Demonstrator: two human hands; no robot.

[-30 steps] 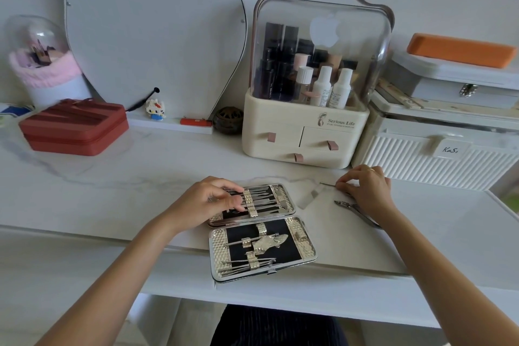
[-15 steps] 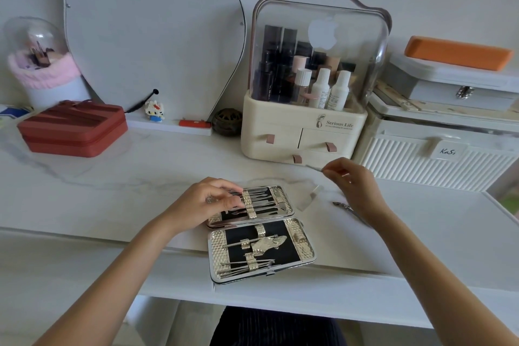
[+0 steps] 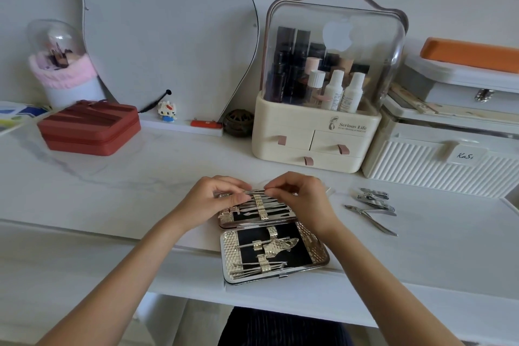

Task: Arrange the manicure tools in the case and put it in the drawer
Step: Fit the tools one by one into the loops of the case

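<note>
both hands (image 3: 216,199) over open case (image 3: 273,258), thin tool (image 3: 254,191) pinched

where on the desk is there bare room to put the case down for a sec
Bare marble lies between the red zip case and the left hand, and at the front right below the loose cuticle nipper. It is crowded around the open manicure case and along the back wall.

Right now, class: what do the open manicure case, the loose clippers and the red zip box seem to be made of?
Manicure case: probably shiny embossed metal, dark fabric-like lining.
Clippers: polished steel, judging by bright reflections.
Red box: matte, perhaps faux leather; zip seam visible.
</note>
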